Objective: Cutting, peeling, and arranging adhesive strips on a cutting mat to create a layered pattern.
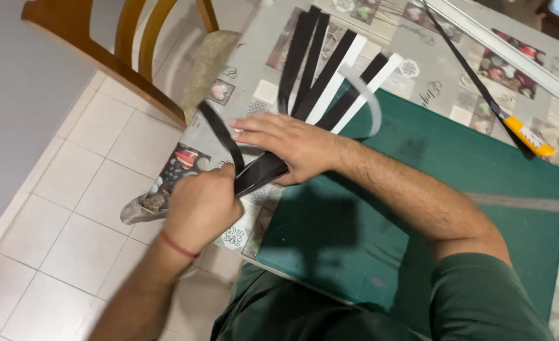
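Left hand (200, 205), left of centre: fingers curled tight around bunched ends of the strips (320, 79). Right hand (292, 148), at centre: fingers nearly straight, pressed flat on the same bundle. Strips fanned toward upper centre, over mat (481, 189) edge. Cutter (529, 136) well apart at right.
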